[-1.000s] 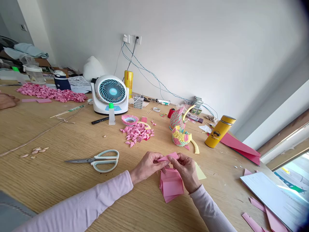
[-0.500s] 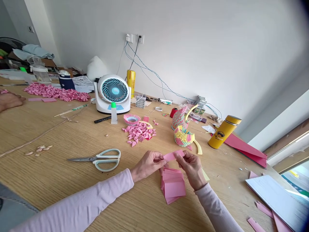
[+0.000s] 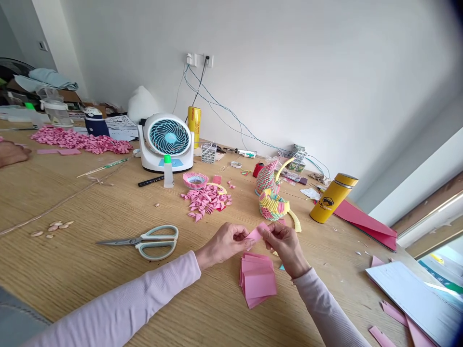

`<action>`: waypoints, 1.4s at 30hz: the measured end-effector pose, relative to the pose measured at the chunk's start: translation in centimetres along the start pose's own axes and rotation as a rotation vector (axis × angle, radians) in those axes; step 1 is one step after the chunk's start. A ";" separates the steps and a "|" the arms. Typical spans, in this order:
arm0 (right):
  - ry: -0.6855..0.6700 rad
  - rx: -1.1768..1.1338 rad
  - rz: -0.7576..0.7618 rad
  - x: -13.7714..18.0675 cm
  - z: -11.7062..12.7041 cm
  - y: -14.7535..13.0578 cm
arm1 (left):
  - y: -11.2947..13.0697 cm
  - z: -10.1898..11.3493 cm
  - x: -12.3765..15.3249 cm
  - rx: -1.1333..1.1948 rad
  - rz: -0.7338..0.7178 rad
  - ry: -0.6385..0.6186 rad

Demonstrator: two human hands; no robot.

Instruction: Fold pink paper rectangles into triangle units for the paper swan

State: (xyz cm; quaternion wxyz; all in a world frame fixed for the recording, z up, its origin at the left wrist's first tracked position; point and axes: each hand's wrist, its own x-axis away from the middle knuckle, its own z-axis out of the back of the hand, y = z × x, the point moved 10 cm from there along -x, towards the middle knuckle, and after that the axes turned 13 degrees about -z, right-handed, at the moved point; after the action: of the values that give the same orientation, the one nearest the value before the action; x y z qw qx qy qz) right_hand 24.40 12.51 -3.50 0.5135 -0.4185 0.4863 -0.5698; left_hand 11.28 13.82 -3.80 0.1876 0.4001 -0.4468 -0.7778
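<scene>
A small folded strip of pink paper is held between my two hands, above the table. My left hand pinches its left end with thumb and fingers. On the other end, my right hand grips with thumb and forefinger, and the strip slants upward to the right. Just below my hands lies a loose stack of pink paper pieces. Scissors with pale handles rest to the left of my left hand. Beyond my hands is a heap of folded pink paper pieces.
A white fan and a glue bottle stand behind the heap. Woven paper figures and a yellow flask are at the right. Another person's hand rests at far left, near a long pink pile.
The pink strip has turned to a steeper slant, and my right hand has come slightly closer to my left. The view has shifted a little.
</scene>
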 end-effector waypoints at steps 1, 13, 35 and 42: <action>0.046 -0.065 -0.001 -0.2 0.8 0.0 | -0.3 0.0 0.1 0.070 0.022 0.015; -0.022 -0.069 0.009 0.5 -2.2 -0.8 | -0.4 1.1 -0.7 0.280 0.037 0.242; -0.102 -0.456 -0.171 1.0 -3.0 2.2 | -1.9 0.1 0.5 0.534 0.133 0.262; -0.170 -0.406 -0.129 1.0 -3.4 2.0 | -2.7 -0.6 0.8 0.715 0.243 0.248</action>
State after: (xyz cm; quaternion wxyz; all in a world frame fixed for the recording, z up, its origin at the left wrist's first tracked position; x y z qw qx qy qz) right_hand 21.28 11.91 -6.11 0.4205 -0.5900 0.5180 -0.4546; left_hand 11.43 14.36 -6.60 0.1795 0.4753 -0.7075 -0.4913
